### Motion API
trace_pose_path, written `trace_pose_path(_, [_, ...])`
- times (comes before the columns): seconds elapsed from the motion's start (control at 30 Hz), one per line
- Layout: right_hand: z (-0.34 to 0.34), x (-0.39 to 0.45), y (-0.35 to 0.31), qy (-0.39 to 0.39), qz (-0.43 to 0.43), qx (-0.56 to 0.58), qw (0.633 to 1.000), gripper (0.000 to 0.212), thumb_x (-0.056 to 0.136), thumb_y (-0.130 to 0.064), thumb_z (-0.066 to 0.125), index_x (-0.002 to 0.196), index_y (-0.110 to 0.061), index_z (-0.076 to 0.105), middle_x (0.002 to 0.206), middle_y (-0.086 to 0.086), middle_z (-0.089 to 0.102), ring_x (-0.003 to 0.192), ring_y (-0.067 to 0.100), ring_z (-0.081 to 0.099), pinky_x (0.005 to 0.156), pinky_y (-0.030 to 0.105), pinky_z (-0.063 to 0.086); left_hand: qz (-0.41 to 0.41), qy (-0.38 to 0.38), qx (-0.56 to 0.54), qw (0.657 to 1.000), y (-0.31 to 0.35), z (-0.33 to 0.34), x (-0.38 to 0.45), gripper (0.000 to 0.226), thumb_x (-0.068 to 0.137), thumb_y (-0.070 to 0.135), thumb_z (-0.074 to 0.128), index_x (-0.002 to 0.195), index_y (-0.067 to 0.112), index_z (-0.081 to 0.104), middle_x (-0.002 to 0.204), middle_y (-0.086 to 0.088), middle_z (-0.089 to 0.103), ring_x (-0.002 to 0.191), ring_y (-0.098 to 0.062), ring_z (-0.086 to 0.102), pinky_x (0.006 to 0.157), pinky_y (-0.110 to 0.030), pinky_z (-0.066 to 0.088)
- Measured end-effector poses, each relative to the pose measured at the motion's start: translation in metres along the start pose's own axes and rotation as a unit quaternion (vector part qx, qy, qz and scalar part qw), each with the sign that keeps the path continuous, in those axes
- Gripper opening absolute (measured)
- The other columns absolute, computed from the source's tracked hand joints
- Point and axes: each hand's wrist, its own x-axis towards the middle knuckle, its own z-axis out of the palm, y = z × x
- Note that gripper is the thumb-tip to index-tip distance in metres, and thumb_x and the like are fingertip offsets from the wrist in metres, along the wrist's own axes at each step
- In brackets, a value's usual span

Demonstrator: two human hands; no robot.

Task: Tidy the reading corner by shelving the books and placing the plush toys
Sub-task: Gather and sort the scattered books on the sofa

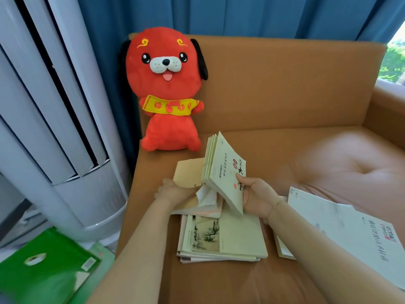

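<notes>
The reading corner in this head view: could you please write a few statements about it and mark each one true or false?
1. The red plush dog sits upright in the corner of the sofa. True.
2. The right hand holds a bundle of thin books lifted off the seat. True.
3. The curtain behind the sofa is yellow. False: it is blue.
4. The left hand grips the plush dog. False: it is on a tan book beside the bundle, apart from the dog.
5. A stack of books lies flat on the seat below both hands. True.
6. The green book lies on the sofa. False: it lies on the floor, left of the sofa.
</notes>
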Motion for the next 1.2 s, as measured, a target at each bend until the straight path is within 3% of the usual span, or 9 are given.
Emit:
trace_pose_path(0.2, [-0.01,-0.008,-0.008,0.009,0.004,-0.02,1.0,0.028,0.097,-0.014,0.043,0.119,-0.007,0.058,0.098,0.011,0.073,0.079,0.023,0.073,0.064,0.037,0.06,0.039,0.037,-0.056,0.997,0.006,0.014,-0.005,0.1,0.062,0.049,0.084,0.135,0.007,0.031,0.135,-0.012,0.044,0.122,-0.029,0.048,0.097,-0.04,0.046])
trace_pose_path(0.33, [-0.013,-0.015,-0.018,0.007,0.002,-0.014,1.0,0.034,0.088,-0.016,0.049,0.118,-0.007,0.061,0.099,0.011,0.073,0.08,0.023,0.073,0.063,0.036,0.059,0.057,0.027,-0.101,0.993,0.004,0.007,-0.005,0.055,0.073,0.035,0.082,0.106,0.006,0.05,0.111,-0.007,0.059,0.107,-0.027,0.059,0.091,-0.039,0.05])
trace_pose_path(0.47, [-0.012,-0.019,-0.027,0.001,-0.022,-0.016,1.0,0.037,0.088,-0.018,0.05,0.123,-0.009,0.058,0.097,0.011,0.073,0.074,0.022,0.072,0.058,0.032,0.057,0.073,0.014,-0.161,0.984,0.014,-0.001,-0.012,0.053,0.077,0.024,0.079,0.117,0.0,0.053,0.113,-0.012,0.064,0.096,-0.029,0.063,0.084,-0.041,0.053])
trace_pose_path(0.6, [-0.009,-0.028,-0.034,-0.019,-0.043,-0.022,0.999,0.029,0.099,-0.019,0.039,0.118,-0.007,0.058,0.088,0.01,0.073,0.069,0.022,0.071,0.055,0.031,0.056,0.181,0.059,-0.136,0.972,0.03,0.003,-0.033,0.047,0.084,0.021,0.071,0.116,0.008,0.04,0.111,-0.005,0.058,0.101,-0.027,0.059,0.09,-0.045,0.05])
trace_pose_path(0.77, [0.004,-0.039,-0.042,-0.067,-0.059,0.001,0.996,0.031,0.101,-0.018,0.035,0.112,-0.007,0.062,0.076,0.004,0.066,0.06,0.015,0.064,0.051,0.027,0.052,0.277,0.091,-0.097,0.952,0.042,0.011,-0.064,0.037,0.087,0.023,0.068,0.108,0.014,0.039,0.093,0.008,0.053,0.087,-0.016,0.055,0.069,-0.032,0.044])
trace_pose_path(0.83, [0.013,-0.043,-0.042,-0.092,-0.063,0.015,0.994,0.038,0.101,-0.017,0.033,0.099,-0.007,0.07,0.077,0.003,0.063,0.061,0.012,0.061,0.052,0.024,0.05,0.267,0.079,-0.13,0.952,0.042,0.016,-0.07,0.038,0.085,0.022,0.07,0.108,0.014,0.041,0.098,0.005,0.055,0.094,-0.021,0.058,0.079,-0.038,0.049])
trace_pose_path(0.93, [0.023,-0.046,-0.039,-0.108,-0.061,0.023,0.992,0.032,0.102,-0.019,0.035,0.112,-0.007,0.064,0.084,0.007,0.069,0.068,0.017,0.068,0.055,0.029,0.055,0.236,0.049,-0.161,0.957,0.039,0.024,-0.075,0.041,0.083,0.021,0.072,0.11,0.014,0.042,0.106,0.0,0.058,0.099,-0.023,0.06,0.088,-0.044,0.051])
trace_pose_path(1.1, [0.009,-0.045,-0.025,-0.032,-0.025,-0.035,0.999,0.029,0.099,-0.019,0.042,0.121,-0.009,0.057,0.095,0.009,0.074,0.076,0.021,0.073,0.059,0.033,0.058,0.136,-0.051,-0.316,0.937,0.028,0.034,-0.077,0.046,0.084,0.013,0.072,0.119,0.011,0.042,0.109,-0.008,0.061,0.09,-0.021,0.062,0.068,-0.034,0.052])
trace_pose_path(1.2, [-0.012,-0.046,-0.017,0.037,-0.007,-0.109,0.993,0.028,0.1,-0.017,0.043,0.125,-0.012,0.056,0.106,0.009,0.072,0.082,0.021,0.073,0.06,0.035,0.059,0.091,-0.078,-0.328,0.937,0.023,0.034,-0.07,0.036,0.09,0.015,0.065,0.118,0.013,0.043,0.105,-0.009,0.062,0.089,-0.024,0.063,0.064,-0.035,0.052])
